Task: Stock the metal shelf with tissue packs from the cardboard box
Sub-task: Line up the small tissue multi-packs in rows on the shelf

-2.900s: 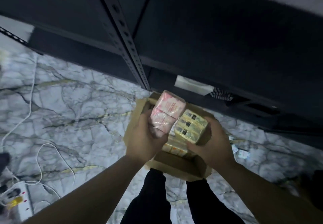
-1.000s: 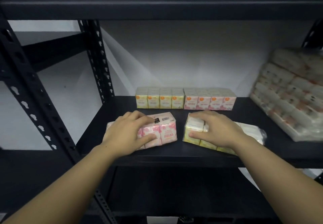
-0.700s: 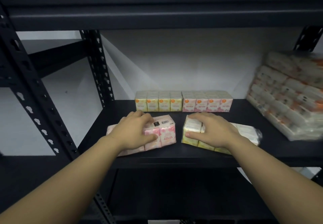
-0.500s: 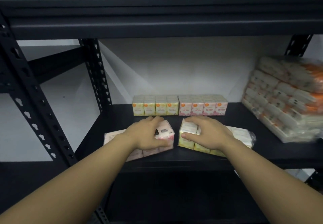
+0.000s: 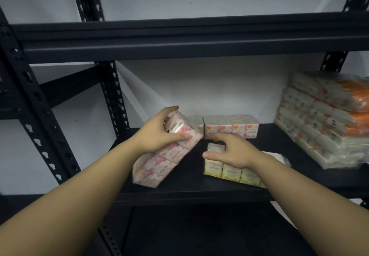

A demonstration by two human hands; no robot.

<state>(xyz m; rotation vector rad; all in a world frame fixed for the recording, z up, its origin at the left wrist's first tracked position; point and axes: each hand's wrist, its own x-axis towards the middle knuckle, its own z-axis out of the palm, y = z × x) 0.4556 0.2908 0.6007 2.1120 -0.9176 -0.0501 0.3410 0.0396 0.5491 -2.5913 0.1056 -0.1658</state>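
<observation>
On the middle level of the black metal shelf (image 5: 199, 191), the left hand (image 5: 157, 136) grips a pink tissue pack (image 5: 165, 156) near its upper end, fingers curled over the top and thumb pressed on the near face. This pack is tilted, its far end raised and leaning toward the back row, its near lower corner down by the shelf's front edge; whether that corner touches the deck is hard to tell, since motion blur smears it. Just to the right, the right hand (image 5: 232, 152) rests on the left end of a yellow tissue pack (image 5: 231, 171) lying flat on the shelf, thumb against its near side and fingers bent over the top; the hand and forearm cover much of it, and its right end disappears behind the wrist. Something pale and plastic-wrapped (image 5: 278, 157) shows beyond the right wrist, too hidden to identify. Behind both hands a row of small packs (image 5: 231, 128) stands against the white wall (image 5: 199, 88); its left part is hidden by the raised pink pack. At far right a large wrapped bundle of packs (image 5: 323, 120) with orange tops is blurred and cut off by the frame edge. The print on all packs is unreadable.
</observation>
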